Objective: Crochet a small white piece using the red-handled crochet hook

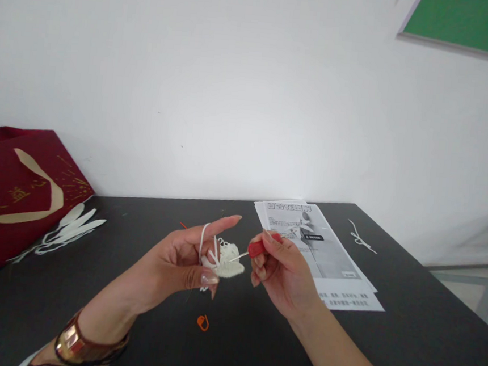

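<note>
My left hand [186, 257] pinches a small white crochet piece [231, 268] between thumb and fingers, its index finger stretched out to the right. White yarn [203, 241] loops over that finger and runs down to the piece. In my right hand [281, 272] is a crochet hook [259, 248] with a red handle. Its thin metal shaft points left, and the tip meets the crochet piece; whether it passes through a stitch I cannot tell. On the table below lies an orange stitch marker [202, 323].
Printed sheets [345, 294] lie on the black table [161, 346] behind my right hand. At the left are a dark red bag [8, 185] and several white crocheted petals [73, 228]. A short piece of white yarn [361, 239] rests at the right. A white wall rises behind.
</note>
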The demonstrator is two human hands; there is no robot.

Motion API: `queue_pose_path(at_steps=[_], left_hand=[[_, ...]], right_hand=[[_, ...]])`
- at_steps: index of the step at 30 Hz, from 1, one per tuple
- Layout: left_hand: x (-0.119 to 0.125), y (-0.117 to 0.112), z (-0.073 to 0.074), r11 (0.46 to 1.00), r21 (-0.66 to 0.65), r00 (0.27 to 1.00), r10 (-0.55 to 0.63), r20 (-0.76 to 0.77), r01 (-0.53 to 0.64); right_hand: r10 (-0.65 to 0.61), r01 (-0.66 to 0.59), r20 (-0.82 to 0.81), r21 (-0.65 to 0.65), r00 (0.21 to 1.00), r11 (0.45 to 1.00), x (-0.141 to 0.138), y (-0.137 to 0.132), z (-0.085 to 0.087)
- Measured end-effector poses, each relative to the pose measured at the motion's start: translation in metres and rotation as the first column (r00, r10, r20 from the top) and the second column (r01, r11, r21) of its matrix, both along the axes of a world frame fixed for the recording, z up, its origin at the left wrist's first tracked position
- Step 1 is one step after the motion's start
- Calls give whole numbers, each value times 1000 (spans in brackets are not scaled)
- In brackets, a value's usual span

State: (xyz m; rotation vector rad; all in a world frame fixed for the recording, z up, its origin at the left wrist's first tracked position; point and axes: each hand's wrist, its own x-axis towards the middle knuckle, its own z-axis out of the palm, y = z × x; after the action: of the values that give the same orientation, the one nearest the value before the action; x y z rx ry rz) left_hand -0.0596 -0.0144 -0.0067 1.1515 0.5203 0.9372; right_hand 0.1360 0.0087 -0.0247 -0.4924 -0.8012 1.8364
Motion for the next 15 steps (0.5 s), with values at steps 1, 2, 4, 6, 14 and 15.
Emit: queue_pose_path(at_steps=[1, 2, 4, 6, 14, 15], left_hand=[[1, 0, 0, 1000, 14, 1000, 17, -3, -17], [1, 1, -1, 999, 22, 999, 31, -12, -31], [4, 1, -2, 998, 18, 998, 60, -27, -60], [6, 1, -2, 995, 10, 994, 96, -47, -96], [6, 1, 6, 862, 444, 855, 409, -319, -246], [6, 1, 7, 823, 508, 828, 457, -324, -255]], right_hand=[[6, -6, -14, -15, 1000, 1000, -1, 0, -1], [13, -14, -26, -31, 1000, 999, -2, 0, -1], [26, -28, -44, -62, 999, 998, -4, 0, -3], [31, -34, -51, -76, 998, 996, -5, -1, -4], [-66, 66, -17, -38, 998, 997, -5, 2, -5], [-73, 73, -14, -39, 997, 997, -5, 3, -5]])
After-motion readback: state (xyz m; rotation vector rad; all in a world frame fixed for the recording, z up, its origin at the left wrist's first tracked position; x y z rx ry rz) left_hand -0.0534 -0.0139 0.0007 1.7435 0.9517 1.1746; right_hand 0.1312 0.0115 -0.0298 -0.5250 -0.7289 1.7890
